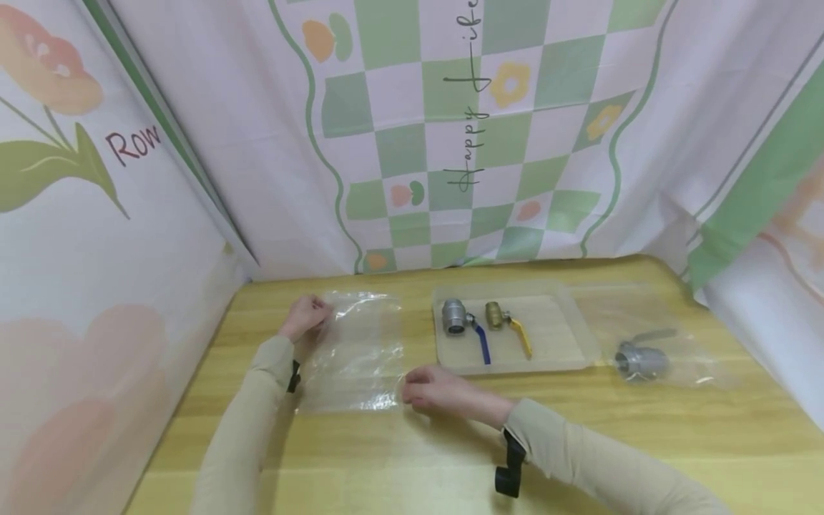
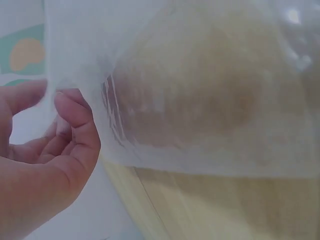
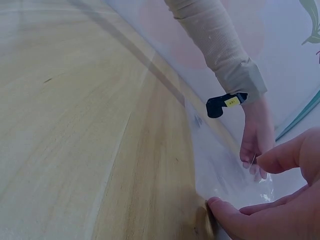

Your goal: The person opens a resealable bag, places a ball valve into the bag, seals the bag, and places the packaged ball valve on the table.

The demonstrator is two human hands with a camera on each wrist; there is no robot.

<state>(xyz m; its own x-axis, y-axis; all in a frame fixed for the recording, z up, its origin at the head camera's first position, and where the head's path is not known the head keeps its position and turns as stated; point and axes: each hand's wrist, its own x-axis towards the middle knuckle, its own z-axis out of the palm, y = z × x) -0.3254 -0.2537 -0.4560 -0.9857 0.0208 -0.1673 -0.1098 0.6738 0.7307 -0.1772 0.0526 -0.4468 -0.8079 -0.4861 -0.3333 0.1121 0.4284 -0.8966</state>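
Tabletop (image 1: 417, 322) gap between tray (image 1: 558, 325) and plastic bag (image 1: 360, 350), fingers (image 1: 417, 391) at bag edges.

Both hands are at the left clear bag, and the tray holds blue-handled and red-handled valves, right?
Not quite: the head view shows a yellow-handled valve, not red, beside the blue-handled valve in the tray. The left hand and right hand are at the left clear bag.

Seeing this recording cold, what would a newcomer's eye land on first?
Probably the green-checked cloth hanging at the back, lettered "Happy Life". Next, the blue-handled valve and yellow-handled valve, side by side in the shallow tray. The left hand and right hand are at opposite sides of a clear bag left of the tray.
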